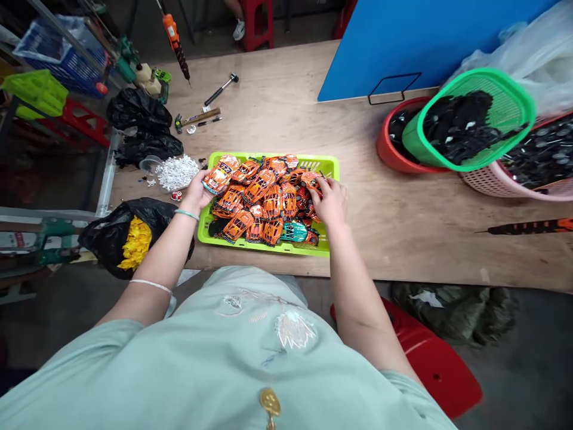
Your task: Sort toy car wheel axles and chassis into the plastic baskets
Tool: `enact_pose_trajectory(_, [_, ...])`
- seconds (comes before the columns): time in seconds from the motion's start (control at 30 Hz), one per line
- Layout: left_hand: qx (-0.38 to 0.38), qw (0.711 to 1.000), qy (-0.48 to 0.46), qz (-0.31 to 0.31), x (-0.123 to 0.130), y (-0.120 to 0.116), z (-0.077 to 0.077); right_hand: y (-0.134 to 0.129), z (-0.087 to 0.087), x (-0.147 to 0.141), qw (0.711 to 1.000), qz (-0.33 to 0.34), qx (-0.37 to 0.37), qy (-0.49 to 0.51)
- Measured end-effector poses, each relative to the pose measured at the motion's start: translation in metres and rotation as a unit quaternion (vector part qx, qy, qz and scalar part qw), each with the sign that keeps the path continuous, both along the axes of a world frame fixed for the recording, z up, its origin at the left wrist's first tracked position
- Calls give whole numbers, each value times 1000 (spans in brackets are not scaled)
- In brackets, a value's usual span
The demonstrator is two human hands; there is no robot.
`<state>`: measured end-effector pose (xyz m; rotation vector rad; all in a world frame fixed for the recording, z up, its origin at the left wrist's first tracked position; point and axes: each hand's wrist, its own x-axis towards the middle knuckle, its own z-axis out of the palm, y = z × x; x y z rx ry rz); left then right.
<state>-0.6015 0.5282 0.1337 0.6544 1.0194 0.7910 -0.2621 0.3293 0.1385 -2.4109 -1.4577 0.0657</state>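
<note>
A lime-green basket (264, 246) on the wooden table holds several orange toy cars (261, 184), heaped on each other. One teal toy car (294, 232) lies near its front edge. My left hand (199, 190) is at the basket's left side, closed on an orange and white toy car (221, 174) above the heap's left end. Over the right end, my right hand (330, 200) has its fingers curled round an orange toy car (311, 179), which is partly hidden by them.
Left of the basket are white small parts (176, 173) and a black bag (111, 236) with yellow pieces. Hammers (199, 118) lie behind. Green (487, 161) and red (389, 149) baskets stand at right, near a screwdriver (528, 227). Another screwdriver (173, 39) hangs at upper left.
</note>
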Motion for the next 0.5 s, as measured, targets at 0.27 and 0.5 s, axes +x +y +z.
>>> enact_pose_trajectory(0.27, [282,916,284,-20,16,-31,-14,-7,2,-22,999,-22,22,-38])
enact_pose_trajectory(0.5, [204,847,490,-9,-58,-95,-63,-132,-65,-13,971,-168,104,137])
